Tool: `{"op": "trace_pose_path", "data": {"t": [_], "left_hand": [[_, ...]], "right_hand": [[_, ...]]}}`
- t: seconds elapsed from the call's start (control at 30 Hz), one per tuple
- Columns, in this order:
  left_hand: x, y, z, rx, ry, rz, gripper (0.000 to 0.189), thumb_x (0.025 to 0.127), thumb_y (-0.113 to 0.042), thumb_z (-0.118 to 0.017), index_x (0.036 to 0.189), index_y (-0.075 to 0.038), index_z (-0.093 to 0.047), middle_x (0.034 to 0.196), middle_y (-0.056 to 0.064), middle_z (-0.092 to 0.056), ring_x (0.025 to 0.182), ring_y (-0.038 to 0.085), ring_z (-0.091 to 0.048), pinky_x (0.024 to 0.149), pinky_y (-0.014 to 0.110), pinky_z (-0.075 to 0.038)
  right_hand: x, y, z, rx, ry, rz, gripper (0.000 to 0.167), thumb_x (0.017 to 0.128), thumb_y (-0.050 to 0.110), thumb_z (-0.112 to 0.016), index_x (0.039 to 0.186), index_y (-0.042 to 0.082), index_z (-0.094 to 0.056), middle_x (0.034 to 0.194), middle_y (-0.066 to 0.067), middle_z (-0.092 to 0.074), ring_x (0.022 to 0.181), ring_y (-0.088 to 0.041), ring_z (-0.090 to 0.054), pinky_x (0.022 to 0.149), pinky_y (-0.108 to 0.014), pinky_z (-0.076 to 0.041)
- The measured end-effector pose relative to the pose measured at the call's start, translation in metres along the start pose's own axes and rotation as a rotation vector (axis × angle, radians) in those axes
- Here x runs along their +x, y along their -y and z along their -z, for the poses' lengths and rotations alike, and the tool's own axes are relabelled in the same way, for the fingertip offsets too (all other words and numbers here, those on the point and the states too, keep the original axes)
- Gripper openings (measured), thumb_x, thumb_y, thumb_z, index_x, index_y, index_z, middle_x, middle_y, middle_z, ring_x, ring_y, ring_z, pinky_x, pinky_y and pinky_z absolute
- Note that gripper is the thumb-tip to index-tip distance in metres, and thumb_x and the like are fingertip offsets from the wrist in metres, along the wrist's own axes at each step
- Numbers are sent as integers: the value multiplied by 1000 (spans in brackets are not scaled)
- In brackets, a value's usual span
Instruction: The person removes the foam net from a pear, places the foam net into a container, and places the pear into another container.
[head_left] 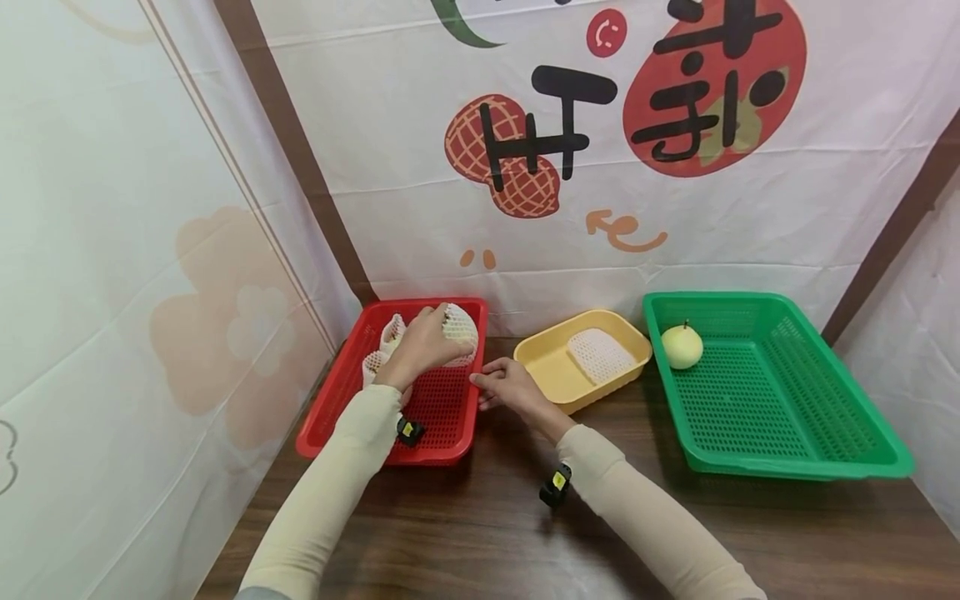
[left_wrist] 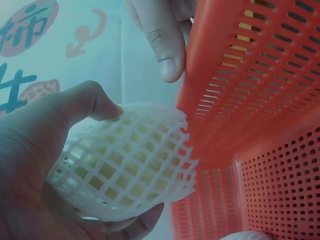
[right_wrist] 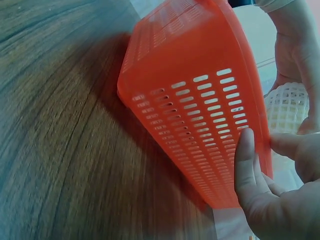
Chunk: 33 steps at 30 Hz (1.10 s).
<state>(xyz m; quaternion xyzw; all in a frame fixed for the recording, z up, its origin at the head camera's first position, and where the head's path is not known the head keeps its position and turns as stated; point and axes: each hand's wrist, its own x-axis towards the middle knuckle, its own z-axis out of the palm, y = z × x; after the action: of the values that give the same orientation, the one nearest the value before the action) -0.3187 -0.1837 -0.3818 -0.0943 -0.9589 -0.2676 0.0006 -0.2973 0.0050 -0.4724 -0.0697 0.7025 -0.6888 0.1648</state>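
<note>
My left hand (head_left: 426, 343) grips a pale pear in a white foam net (left_wrist: 132, 160), thumb on one side and fingers on the other. It holds the netted pear at the far right corner of the red basket (head_left: 438, 408). With thumb at the rim and fingers against the outer wall, my right hand (head_left: 517, 390) pinches the basket's right side. Two more netted fruits lie at the basket's left, partly hidden by the left hand and wrist; one netted fruit (head_left: 392, 333) shows behind the other (head_left: 372, 367).
A yellow tray (head_left: 543, 371) with a flat white foam net (head_left: 600, 354) on it stands right of the red basket. Farther right, a green basket (head_left: 750, 408) holds a bare pear (head_left: 682, 347) at its left side. A printed cloth (head_left: 420, 208) hangs behind the wooden table (head_left: 480, 533).
</note>
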Motion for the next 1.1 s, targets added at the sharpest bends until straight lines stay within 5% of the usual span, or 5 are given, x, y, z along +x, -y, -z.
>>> {"op": "trace_pose_path", "data": {"t": [0.3, 0.53, 0.87, 1.1], "left_hand": [[-2, -7, -1, 25, -8, -27, 101, 82, -42, -84, 163, -4, -37, 154, 21, -50, 135, 37, -53, 113, 60, -49], [-8, -16, -1, 22, 2, -42, 102, 84, -43, -83, 165, -5, -34, 160, 22, -45, 137, 39, -51, 113, 61, -49], [-13, -29, -4, 50, 0, -94, 98, 85, -44, -84, 162, -3, -40, 152, 24, -51, 132, 40, -56, 111, 57, -51], [-16, -35, -9, 43, -3, -103, 99, 83, -45, -85, 161, -2, -41, 146, 22, -55, 124, 36, -60, 109, 54, -53]], "right_hand": [[-6, 4, 9, -51, -63, 100, 47, 101, 19, -73, 133, -10, -54, 113, -29, -72, 93, -46, -76, 90, -59, -62], [-11, 11, 16, -145, -152, 168, 45, 97, 18, -78, 130, -7, -60, 111, -21, -71, 84, -26, -76, 77, -39, -65], [-21, 17, 27, -144, -219, 201, 55, 92, 25, -84, 135, 5, -58, 128, -18, -66, 112, -33, -70, 85, -30, -60], [-28, 26, 36, -89, -156, 222, 57, 93, 12, -82, 141, 1, -54, 142, -20, -59, 126, -39, -66, 94, -34, -60]]}}
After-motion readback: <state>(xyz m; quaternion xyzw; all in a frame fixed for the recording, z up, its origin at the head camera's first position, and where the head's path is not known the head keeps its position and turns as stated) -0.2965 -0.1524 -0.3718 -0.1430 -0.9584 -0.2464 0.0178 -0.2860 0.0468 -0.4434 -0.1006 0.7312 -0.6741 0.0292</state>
